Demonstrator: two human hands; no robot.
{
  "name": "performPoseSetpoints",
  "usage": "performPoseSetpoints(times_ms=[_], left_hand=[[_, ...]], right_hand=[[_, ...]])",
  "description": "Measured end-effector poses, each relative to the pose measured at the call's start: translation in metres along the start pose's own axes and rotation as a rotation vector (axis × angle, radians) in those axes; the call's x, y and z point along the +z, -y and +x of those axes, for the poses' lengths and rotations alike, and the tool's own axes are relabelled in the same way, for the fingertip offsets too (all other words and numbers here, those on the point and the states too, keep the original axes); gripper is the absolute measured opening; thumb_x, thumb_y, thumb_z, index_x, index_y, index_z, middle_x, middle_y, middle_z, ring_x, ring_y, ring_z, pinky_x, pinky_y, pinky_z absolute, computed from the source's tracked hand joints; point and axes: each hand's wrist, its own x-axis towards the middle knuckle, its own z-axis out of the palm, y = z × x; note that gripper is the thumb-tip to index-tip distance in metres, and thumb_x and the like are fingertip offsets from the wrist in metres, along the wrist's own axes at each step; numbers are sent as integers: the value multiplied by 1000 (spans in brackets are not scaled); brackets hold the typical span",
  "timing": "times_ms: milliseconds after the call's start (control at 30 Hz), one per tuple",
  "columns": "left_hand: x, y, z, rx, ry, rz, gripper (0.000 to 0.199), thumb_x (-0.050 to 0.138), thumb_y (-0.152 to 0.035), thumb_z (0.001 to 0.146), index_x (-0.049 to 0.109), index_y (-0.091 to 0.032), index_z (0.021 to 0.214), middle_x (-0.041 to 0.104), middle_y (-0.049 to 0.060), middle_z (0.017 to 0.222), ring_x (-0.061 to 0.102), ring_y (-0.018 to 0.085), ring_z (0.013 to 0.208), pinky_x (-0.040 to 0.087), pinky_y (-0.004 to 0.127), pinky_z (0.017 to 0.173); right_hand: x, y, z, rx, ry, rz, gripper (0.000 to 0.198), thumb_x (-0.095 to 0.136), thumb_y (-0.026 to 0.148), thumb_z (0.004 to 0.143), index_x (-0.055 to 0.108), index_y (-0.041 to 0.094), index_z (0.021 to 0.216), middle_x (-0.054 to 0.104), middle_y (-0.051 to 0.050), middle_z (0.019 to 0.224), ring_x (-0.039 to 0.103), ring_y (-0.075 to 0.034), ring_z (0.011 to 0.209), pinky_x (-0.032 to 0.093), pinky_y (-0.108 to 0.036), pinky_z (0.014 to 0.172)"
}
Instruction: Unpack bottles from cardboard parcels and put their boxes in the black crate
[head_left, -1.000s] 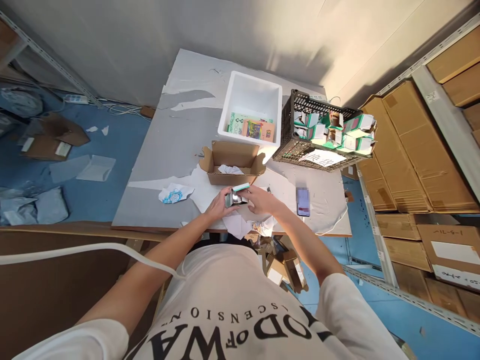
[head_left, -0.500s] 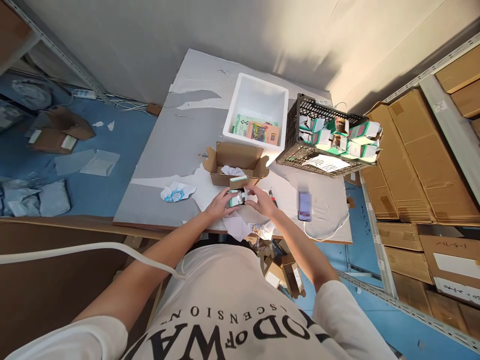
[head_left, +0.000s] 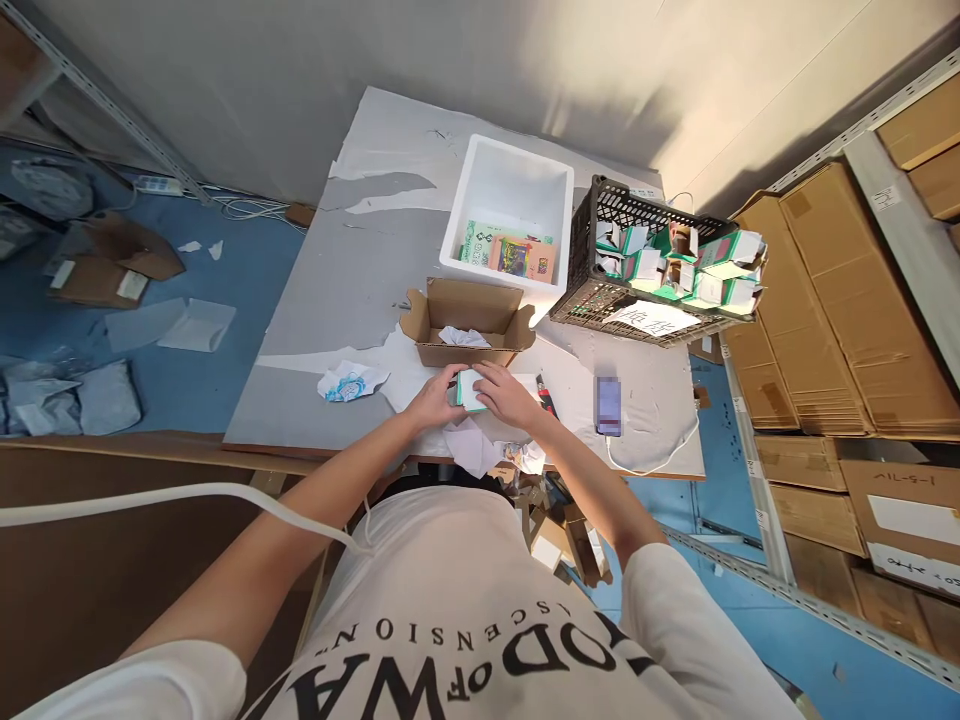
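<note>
Between my two hands is a small white-and-green carton (head_left: 469,391), with a plain white face turned up. My left hand (head_left: 435,400) grips its left side, thumb and fingers curled round the edge. The fingers of my right hand (head_left: 508,396) press on its upper and right part and hide some of it. Right behind stands an open brown cardboard box (head_left: 472,345) with crumpled white paper (head_left: 463,337) inside. Another piece of crumpled paper (head_left: 472,445) lies in front of my hands, at the table's near edge.
A white foam box (head_left: 510,200) holding printed cards stands at the back. To its right, a black crate (head_left: 581,270) is full of similar cartons. A phone (head_left: 608,405) on a cable and a red-black tool (head_left: 545,395) lie right. Blue-printed paper (head_left: 351,381) lies left.
The carton's raised brown flap and silvery contents no longer show; a flat white face is up instead. My right hand has moved from its right end onto its top.
</note>
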Motion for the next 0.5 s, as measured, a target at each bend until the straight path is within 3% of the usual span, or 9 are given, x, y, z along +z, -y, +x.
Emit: performPoseSetpoints(times_ms=[67,167,267,400,500], left_hand=[[-2,-2,-1,6,22,31,76,78,-37,63,43,-17,128,57,13,124,58,27,111,48,43,96],[-4,-2,-3,-1,52,53,81,78,-39,64,40,-16,133,55,15,129,57,29,115,47,43,98],[-6,1,-4,-16,103,76,101,78,-38,63,23,-17,145,45,18,141,49,31,127,42,45,104],[-7,2,0,-19,204,152,118,78,-37,62,2,-19,151,30,19,152,36,32,137,35,47,109],[-8,0,4,-27,199,178,118,76,-41,66,-2,-17,151,32,20,151,37,32,136,37,47,108]], right_hand=[[6,4,1,53,13,-81,31,36,33,97,59,19,112,48,-14,136,40,-27,125,37,-48,103],[6,12,-1,77,44,-158,38,46,43,93,56,20,122,45,-16,139,40,-31,123,40,-50,99],[1,16,-6,11,118,-197,54,59,51,84,50,27,132,33,-15,147,33,-37,126,44,-52,93],[-2,16,-4,50,212,-257,52,59,36,86,45,33,137,38,-16,139,39,-34,118,51,-43,78],[-15,17,-1,14,221,-284,56,61,35,84,45,32,138,42,-16,133,40,-32,116,52,-44,80]])
